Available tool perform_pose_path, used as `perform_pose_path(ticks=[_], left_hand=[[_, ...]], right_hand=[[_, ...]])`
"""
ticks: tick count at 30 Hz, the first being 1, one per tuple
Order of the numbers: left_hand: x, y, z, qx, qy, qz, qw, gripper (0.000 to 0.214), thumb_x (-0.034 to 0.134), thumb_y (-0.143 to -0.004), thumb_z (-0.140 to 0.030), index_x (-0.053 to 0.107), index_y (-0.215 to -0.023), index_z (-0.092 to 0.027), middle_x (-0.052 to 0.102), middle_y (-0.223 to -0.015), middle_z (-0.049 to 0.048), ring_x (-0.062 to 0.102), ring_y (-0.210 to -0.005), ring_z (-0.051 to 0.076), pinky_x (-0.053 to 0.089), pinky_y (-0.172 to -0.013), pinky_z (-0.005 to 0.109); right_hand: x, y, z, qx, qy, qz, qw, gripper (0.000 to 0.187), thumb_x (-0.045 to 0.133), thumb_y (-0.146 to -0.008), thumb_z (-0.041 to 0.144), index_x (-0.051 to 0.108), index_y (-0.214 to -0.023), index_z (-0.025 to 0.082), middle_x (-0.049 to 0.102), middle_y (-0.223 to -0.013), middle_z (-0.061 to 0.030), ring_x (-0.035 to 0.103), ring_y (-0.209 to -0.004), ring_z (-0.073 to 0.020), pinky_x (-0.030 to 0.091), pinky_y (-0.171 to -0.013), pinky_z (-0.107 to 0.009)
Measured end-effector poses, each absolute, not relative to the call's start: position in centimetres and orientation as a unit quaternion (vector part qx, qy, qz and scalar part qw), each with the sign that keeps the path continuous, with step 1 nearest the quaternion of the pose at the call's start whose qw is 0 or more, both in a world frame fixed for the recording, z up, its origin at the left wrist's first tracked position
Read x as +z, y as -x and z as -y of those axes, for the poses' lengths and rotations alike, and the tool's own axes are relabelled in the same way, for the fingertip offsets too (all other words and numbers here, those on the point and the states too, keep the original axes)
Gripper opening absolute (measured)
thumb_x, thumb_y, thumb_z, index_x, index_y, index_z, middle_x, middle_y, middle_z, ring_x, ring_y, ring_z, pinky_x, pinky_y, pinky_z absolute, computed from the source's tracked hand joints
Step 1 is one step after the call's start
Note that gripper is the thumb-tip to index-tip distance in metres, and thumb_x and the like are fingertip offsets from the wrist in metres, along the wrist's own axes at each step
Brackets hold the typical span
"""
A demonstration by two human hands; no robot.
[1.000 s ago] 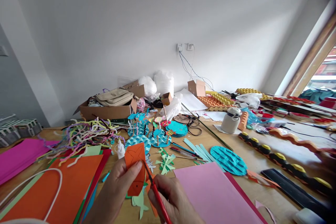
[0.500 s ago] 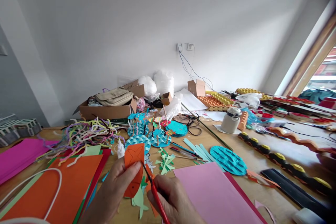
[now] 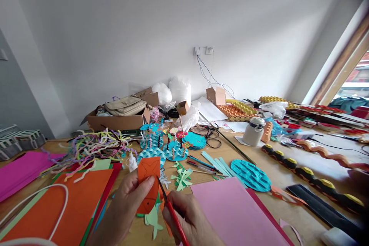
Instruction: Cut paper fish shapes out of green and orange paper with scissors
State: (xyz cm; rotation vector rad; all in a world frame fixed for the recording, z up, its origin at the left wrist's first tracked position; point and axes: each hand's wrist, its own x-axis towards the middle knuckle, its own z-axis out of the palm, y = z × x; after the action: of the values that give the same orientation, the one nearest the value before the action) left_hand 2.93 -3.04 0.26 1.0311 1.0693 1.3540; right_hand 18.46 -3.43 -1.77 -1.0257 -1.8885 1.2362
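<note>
My left hand (image 3: 123, 207) pinches a piece of orange paper (image 3: 148, 184) with fish lines drawn on it, held upright above the table. My right hand (image 3: 190, 219) grips red-handled scissors (image 3: 170, 209); their blades meet the paper's right edge. Green paper cut-outs (image 3: 152, 221) lie on the table just under the paper. A pink sheet (image 3: 233, 211) lies right of my right hand, and an orange sheet (image 3: 72, 207) lies left of my left hand.
Coloured pipe cleaners (image 3: 89, 148) are heaped at the left. Blue paper wave discs (image 3: 250, 175) and a small paper scene (image 3: 173, 146) sit in the middle. A cardboard box with a beige bag (image 3: 123, 113) stands at the back, a white jar (image 3: 253, 130) to the right.
The orange paper has turned a little in my left hand and the scissors have worked along its right edge. Both hands stay in nearly the same place.
</note>
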Motion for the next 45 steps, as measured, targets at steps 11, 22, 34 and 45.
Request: perform_pose_path(ticks=[11,22,34,45], left_hand=[[-0.43,-2.68,3.06,0.568,-0.425,-0.426,0.561,0.018,0.071,-0.072,-0.033,0.075,-0.085,-0.02,0.072,-0.07,-0.0008,0.059,-0.056,0.015,0.048,-0.053,0.024],[0.1,-2.95,3.01,0.574,-0.404,-0.429,0.568,0.018,0.073,-0.069,-0.033,0.075,-0.081,-0.02,0.07,-0.065,-0.0016,0.058,-0.055,0.014,0.048,-0.053,0.022],[0.2,-2.6,2.89,0.576,-0.416,-0.434,0.553,0.023,0.074,-0.069,-0.037,0.074,-0.085,-0.02,0.068,-0.063,-0.0025,0.059,-0.059,0.016,0.049,-0.055,0.022],[0.02,-2.55,2.93,0.559,-0.443,-0.446,0.541,0.021,0.073,-0.068,-0.041,0.068,-0.067,-0.02,0.057,-0.057,-0.0044,0.046,-0.053,0.011,0.04,-0.049,0.019]], right_hand=[[-1.75,-18.6,3.28,0.457,0.386,0.73,0.332,0.04,0.046,-0.088,0.048,0.037,-0.061,0.02,0.033,-0.054,0.0062,0.029,-0.05,-0.0078,0.022,-0.043,-0.02],[-2.15,-18.64,3.16,0.445,0.379,0.736,0.341,0.039,0.046,-0.088,0.044,0.035,-0.059,0.02,0.033,-0.053,0.0062,0.028,-0.049,-0.0081,0.022,-0.043,-0.021],[-2.48,-18.68,3.07,0.429,0.379,0.744,0.345,0.034,0.048,-0.085,0.039,0.035,-0.059,0.02,0.032,-0.053,0.0066,0.027,-0.049,-0.0081,0.021,-0.043,-0.021],[-2.14,-18.69,3.16,0.434,0.39,0.74,0.334,0.038,0.048,-0.086,0.044,0.035,-0.06,0.02,0.034,-0.054,0.0058,0.028,-0.051,-0.0089,0.022,-0.044,-0.022]])
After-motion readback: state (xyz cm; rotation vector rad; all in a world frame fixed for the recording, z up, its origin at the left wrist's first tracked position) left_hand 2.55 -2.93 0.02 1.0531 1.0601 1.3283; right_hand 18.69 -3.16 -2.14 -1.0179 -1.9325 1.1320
